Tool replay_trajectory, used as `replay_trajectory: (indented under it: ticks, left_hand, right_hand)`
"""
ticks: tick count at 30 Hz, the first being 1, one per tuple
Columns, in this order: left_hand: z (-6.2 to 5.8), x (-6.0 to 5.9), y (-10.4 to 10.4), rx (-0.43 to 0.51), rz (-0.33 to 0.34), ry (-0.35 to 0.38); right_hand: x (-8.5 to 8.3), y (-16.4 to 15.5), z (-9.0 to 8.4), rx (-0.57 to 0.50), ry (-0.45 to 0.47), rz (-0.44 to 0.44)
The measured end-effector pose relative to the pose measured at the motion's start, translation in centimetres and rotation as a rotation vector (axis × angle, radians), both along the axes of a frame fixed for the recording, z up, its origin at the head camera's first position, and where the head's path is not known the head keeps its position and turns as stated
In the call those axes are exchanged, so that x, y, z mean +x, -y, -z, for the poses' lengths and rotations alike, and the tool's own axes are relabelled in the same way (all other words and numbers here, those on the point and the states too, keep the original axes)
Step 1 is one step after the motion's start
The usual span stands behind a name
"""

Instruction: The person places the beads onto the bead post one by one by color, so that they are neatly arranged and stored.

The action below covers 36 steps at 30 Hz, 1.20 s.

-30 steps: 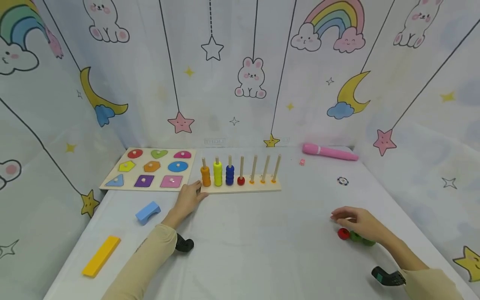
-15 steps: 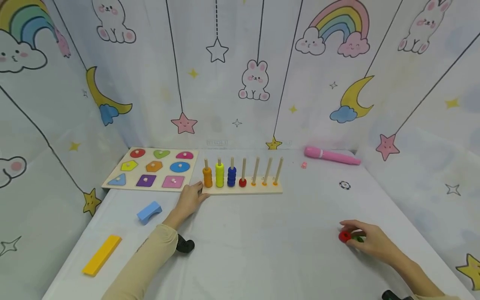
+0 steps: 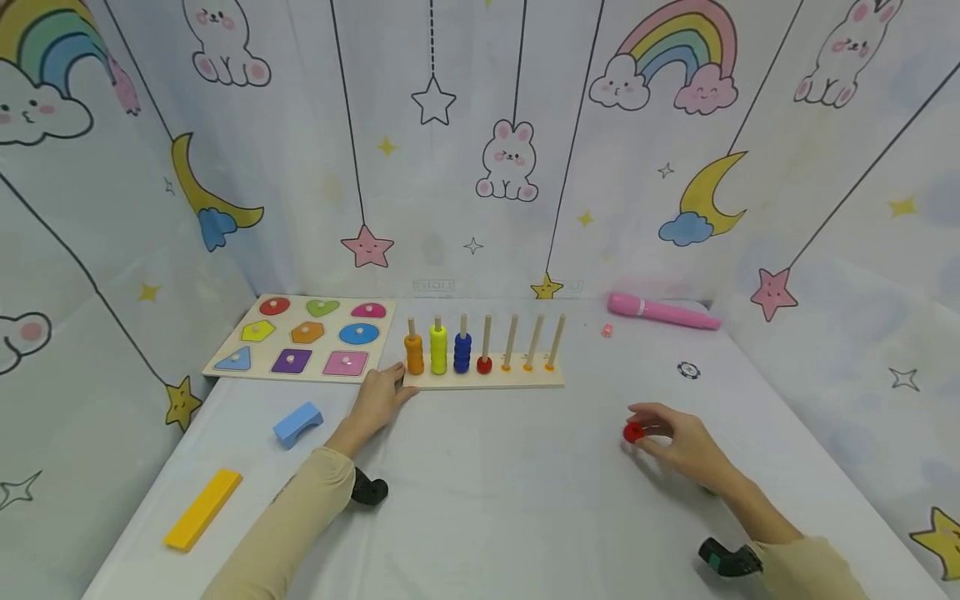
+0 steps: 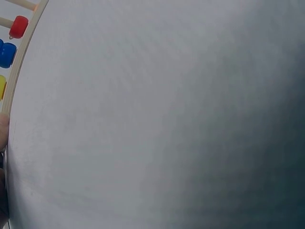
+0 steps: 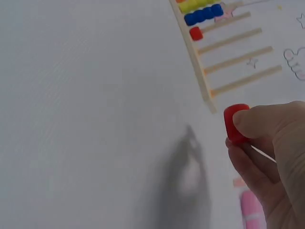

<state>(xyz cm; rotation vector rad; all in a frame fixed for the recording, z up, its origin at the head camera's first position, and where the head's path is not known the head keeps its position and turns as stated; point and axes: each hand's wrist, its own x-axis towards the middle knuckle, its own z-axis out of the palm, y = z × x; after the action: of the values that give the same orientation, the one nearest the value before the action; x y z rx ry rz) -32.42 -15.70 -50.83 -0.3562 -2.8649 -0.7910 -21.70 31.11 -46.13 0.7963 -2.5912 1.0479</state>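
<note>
A wooden peg board point(image 3: 487, 379) with a row of upright pegs stands at the back middle of the table. Orange, yellow and blue beads fill its left pegs, and one red bead point(image 3: 483, 365) sits low on the fourth. My left hand point(image 3: 377, 398) grips the board's left end, thumb along the front edge. In the left wrist view, only that thumb point(image 4: 4, 131) and part of the board show. Over the right side of the table, my right hand point(image 3: 686, 446) pinches a loose red bead point(image 5: 236, 123) between thumb and fingers. The green beads are mostly hidden behind my right wrist.
Left of the pegs lies a shape puzzle board point(image 3: 300, 337). Nearer are a blue arch block point(image 3: 297, 425) and a yellow bar block point(image 3: 203, 510). At the back right are a pink pen-shaped thing point(image 3: 663, 311), a small pink piece point(image 3: 607, 331) and a patterned disc point(image 3: 688, 370).
My right hand has reached down to the beads, taken the red one and carried it left and toward the back. My left hand stays at the peg board's end.
</note>
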Motion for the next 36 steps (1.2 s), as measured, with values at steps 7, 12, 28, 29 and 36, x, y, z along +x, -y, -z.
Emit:
replay_trajectory:
  ticks: [7, 12, 28, 29, 36]
  left_hand:
    - [-0.3, 0.2, 0.0, 0.006, -0.009, 0.0]
    - [-0.1, 0.1, 0.0, 0.017, -0.01, 0.043]
    - [-0.1, 0.2, -0.1, 0.013, -0.016, 0.028]
    - [-0.1, 0.2, -0.1, 0.013, -0.018, 0.03]
    - [0.0, 0.1, -0.1, 0.008, -0.013, 0.011]
  right_hand:
    - [-5.9, 7.7, -2.3, -0.132, -0.041, -0.115]
    - [-10.6, 12.0, -3.1, -0.184, -0.099, -0.116]
    - [-15.0, 19.7, -6.5, -0.015, -0.133, -0.061]
    - [-15.1, 19.7, -6.6, -0.007, -0.13, -0.058]
    - [-15.1, 19.1, -6.7, -0.064, -0.164, -0.057]
